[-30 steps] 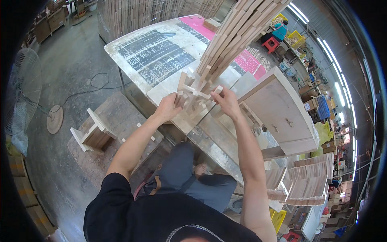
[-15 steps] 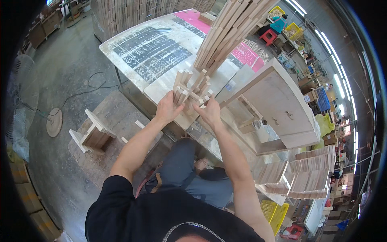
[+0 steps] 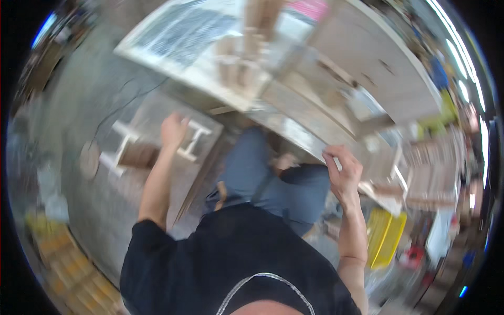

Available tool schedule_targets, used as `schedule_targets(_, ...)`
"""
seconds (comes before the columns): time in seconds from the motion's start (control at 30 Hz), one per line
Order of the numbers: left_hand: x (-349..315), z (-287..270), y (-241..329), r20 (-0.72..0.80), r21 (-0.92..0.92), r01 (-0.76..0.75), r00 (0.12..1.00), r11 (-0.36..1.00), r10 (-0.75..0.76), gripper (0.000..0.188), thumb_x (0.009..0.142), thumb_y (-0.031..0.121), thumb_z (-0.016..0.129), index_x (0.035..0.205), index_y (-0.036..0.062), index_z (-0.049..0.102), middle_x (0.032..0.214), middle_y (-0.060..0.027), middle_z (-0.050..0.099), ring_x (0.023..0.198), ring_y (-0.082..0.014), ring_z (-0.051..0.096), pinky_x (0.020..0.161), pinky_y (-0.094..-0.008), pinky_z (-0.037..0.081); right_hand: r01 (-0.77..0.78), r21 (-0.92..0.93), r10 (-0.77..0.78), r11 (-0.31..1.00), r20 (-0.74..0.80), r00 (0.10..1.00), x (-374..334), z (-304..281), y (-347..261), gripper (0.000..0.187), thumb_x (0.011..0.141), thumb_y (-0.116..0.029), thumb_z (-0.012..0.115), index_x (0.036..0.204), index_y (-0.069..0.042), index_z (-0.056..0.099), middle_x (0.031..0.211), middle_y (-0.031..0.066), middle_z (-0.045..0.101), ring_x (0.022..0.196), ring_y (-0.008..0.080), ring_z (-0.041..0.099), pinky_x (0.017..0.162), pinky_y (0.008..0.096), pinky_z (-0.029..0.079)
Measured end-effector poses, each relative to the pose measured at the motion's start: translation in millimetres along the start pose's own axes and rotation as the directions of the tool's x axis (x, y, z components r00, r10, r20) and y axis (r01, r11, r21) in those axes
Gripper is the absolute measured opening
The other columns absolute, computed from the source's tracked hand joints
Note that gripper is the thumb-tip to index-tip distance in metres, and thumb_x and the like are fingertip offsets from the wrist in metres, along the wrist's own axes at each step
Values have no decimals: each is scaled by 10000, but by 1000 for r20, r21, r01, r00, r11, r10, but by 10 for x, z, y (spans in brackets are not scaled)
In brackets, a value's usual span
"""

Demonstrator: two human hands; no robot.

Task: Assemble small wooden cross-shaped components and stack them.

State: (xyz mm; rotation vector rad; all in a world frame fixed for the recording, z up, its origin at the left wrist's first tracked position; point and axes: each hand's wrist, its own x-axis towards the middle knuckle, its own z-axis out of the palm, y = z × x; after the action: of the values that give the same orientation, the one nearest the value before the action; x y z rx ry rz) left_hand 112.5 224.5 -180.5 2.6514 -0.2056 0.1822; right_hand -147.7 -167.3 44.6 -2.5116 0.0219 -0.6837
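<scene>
My left hand point(image 3: 175, 130) is above the low board at my left, beside a pale H-shaped wooden piece point(image 3: 195, 140). Motion smears its fingers, so whether it holds anything cannot be told. My right hand point(image 3: 344, 167) is raised past the near edge of the worktable, to the right of my knees. Its fingers are loosely bent with a gap to the thumb, and nothing shows in them. Several short pale wood pieces point(image 3: 229, 65) stand grouped near the table's front edge, apart from both hands. Behind them rises a tall bundle of wood strips point(image 3: 261, 21).
A low board point(image 3: 181, 107) bears a stack of brown wood pieces point(image 3: 139, 156) with pale end frames. A large wooden cabinet-like frame point(image 3: 388, 68) leans over the table's right side. Stacked slats point(image 3: 430, 170) and a yellow crate point(image 3: 386, 239) are at right; a cable point(image 3: 118, 107) crosses the floor.
Both hands have left the short wood pieces on the table. My left hand moved left over the low board, my right hand toward the lower right. The view has shifted and blurred.
</scene>
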Motion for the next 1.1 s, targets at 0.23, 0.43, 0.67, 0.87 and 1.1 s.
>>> schedule_targets(0.23,-872,595,-932,300,352,68,937,933,-182,354,774,304,787,928,-3,704,920,-224,721,893,-432,699,769,-512,548,-572,-431,441,698,-371,817,-905,-2055,836,229,825,-69,735,1047,-36,690,980,149,701,882,332,672,804,408,531)
schedule_targets(0.43,-644,1006,-862,386,289,-25,918,957,-92,266,770,132,738,962,-38,668,944,-268,704,934,-463,685,833,-532,544,-408,-599,489,689,-32,872,-1104,-2512,1565,468,748,-101,762,1205,-69,664,1109,132,678,1138,346,559,991,433,483)
schedule_targets(0.67,-720,844,-1215,369,349,-31,923,937,-107,212,838,126,689,999,-11,673,955,-253,708,931,-431,696,816,-521,550,-305,-661,541,686,183,821,-749,-2282,2065,288,755,-187,763,1030,-106,747,923,145,693,1043,339,593,903,454,505)
schedule_targets(0.87,-721,608,-587,17,-111,233,972,966,-233,222,873,190,668,991,5,635,971,-250,688,949,-467,643,815,-479,518,-332,-668,497,666,65,865,-1032,-2850,1910,261,785,-171,768,1028,-73,767,990,245,656,918,393,622,811,492,492)
schedule_targets(1.1,-1412,-1262,1031,-354,-626,-138,927,768,-122,164,986,43,579,1128,-14,638,1012,-152,690,1012,-177,668,808,-352,550,-198,-176,187,964,-77,979,-967,-1578,579,204,813,-152,797,899,-1,691,957,120,639,862,225,619,729,355,506)
